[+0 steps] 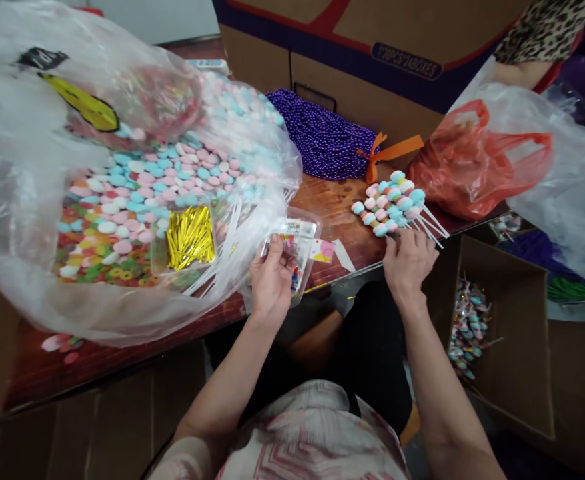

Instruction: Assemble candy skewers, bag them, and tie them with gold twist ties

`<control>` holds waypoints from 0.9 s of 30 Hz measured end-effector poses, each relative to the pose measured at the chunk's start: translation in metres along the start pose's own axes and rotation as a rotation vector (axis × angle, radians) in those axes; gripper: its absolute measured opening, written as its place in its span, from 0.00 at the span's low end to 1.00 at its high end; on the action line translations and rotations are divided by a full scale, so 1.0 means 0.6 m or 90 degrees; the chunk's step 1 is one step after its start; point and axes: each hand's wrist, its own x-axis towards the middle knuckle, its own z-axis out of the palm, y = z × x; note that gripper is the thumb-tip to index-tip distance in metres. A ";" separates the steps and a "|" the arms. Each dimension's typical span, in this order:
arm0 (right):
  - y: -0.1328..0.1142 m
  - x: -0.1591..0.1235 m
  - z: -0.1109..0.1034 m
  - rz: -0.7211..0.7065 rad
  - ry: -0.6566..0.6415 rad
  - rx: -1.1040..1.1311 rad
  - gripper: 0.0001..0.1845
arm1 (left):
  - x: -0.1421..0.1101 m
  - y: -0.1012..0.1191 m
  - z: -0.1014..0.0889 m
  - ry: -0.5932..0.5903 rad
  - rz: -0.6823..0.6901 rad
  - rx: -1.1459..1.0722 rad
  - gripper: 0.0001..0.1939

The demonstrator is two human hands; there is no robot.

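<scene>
My left hand [271, 279] reaches into a clear plastic tray [306, 230] of small printed wrappers and pinches one at the table's front edge. My right hand [408, 259] rests on the white sticks of a bundle of pastel candy skewers [389, 202] lying on the brown table [337, 207]; its fingers are curled over the stick ends. A big clear bag [122, 187] of pink, blue and white round candies lies to the left, with a pack of gold twist ties [190, 237] and loose white sticks [222, 248] near its mouth.
Purple bead strings [322, 137] tied with orange ribbon lie at the back against a large cardboard box [372, 60]. A red plastic bag [472, 160] and a clear bag [572, 193] sit right. An open carton [512, 333] with wrapped skewers stands by my right knee.
</scene>
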 end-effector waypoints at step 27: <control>-0.074 -0.101 -0.090 -0.166 -0.037 0.390 0.05 | 0.036 0.015 -0.019 0.029 0.039 -0.025 0.19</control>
